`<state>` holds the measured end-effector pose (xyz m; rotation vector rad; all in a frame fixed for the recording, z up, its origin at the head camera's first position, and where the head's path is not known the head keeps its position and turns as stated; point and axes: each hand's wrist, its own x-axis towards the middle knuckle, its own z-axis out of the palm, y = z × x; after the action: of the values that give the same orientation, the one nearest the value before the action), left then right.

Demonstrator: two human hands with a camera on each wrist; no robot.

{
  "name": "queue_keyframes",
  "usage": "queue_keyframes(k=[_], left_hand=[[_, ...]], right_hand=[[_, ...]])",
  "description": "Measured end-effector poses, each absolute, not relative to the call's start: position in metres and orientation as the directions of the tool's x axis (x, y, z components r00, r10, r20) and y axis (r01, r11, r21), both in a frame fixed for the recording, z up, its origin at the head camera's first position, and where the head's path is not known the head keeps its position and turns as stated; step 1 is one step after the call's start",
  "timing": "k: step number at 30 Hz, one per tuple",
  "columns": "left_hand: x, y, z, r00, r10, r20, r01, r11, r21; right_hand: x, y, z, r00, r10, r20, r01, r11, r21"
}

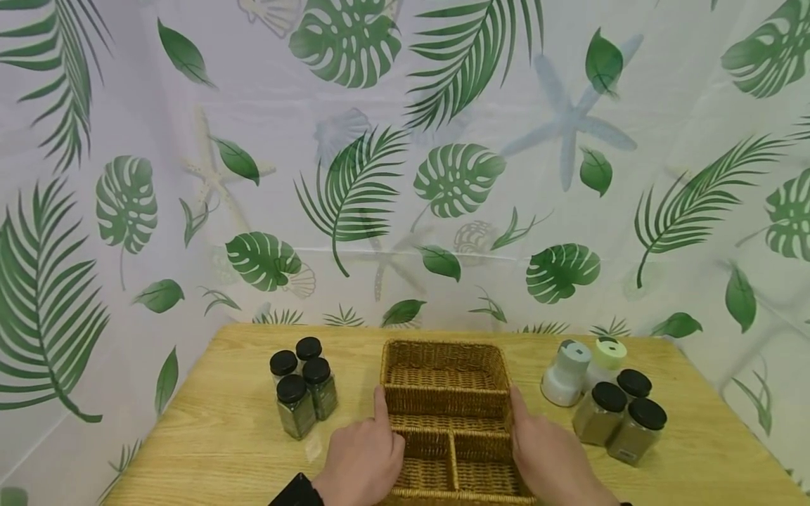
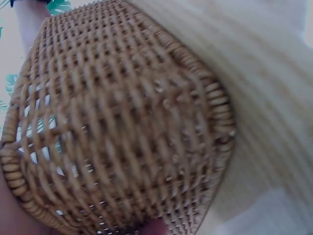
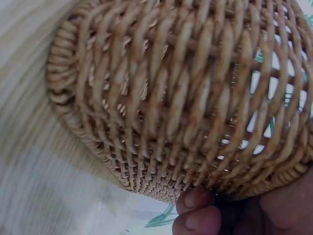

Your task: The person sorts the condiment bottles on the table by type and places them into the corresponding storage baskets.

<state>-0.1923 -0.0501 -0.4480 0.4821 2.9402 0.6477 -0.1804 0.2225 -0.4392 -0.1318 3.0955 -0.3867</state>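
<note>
A brown wicker basket (image 1: 446,403) with a raised back compartment and lower divided front sections stands on the table in the head view. On its left side, my left hand (image 1: 363,457) grips the wall, index finger pointing along the side and thumb over the rim. My right hand (image 1: 553,453) holds the opposite wall, its index finger also reaching along the side. The left wrist view is filled by the basket's woven wall (image 2: 112,112). In the right wrist view, curled fingers (image 3: 198,218) press against the weave (image 3: 181,98) from outside.
Several black-lidded jars (image 1: 295,407) cluster left of the basket on the wooden table (image 1: 215,422). To the right stand three more black-lidded jars (image 1: 635,429), a white container with a bluish top (image 1: 565,376) and one with a pale green top (image 1: 609,351). Leaf-print cloth (image 1: 380,211) hangs behind.
</note>
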Motion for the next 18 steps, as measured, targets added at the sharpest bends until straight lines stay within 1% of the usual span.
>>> queue_keyframes(k=[2, 4, 10, 14, 18], left_hand=[[-0.193, -0.051, -0.445, -0.941, 0.338, -0.004, 0.310, 0.869, 0.386], [-0.193, -0.052, -0.443, -0.940, 0.341, -0.006, 0.314, 0.873, 0.373], [-0.196, -0.054, -0.442, -0.942, 0.335, -0.031, 0.291, 0.859, 0.422], [-0.198, -0.053, -0.443, -0.942, 0.335, -0.037, 0.284, 0.848, 0.447], [-0.198, -0.049, -0.444, -0.941, 0.333, -0.058, 0.269, 0.843, 0.466]], right_hand=[[-0.181, 0.223, -0.438, -0.996, -0.084, -0.010, -0.079, 0.963, -0.259], [-0.182, 0.223, -0.437, -0.996, -0.090, -0.012, -0.083, 0.957, -0.279], [-0.182, 0.222, -0.434, -0.995, -0.095, 0.006, -0.093, 0.952, -0.292], [-0.183, 0.224, -0.427, -0.996, -0.086, 0.021, -0.088, 0.963, -0.256], [-0.189, 0.236, -0.402, -0.993, -0.076, 0.095, -0.092, 0.980, -0.177]])
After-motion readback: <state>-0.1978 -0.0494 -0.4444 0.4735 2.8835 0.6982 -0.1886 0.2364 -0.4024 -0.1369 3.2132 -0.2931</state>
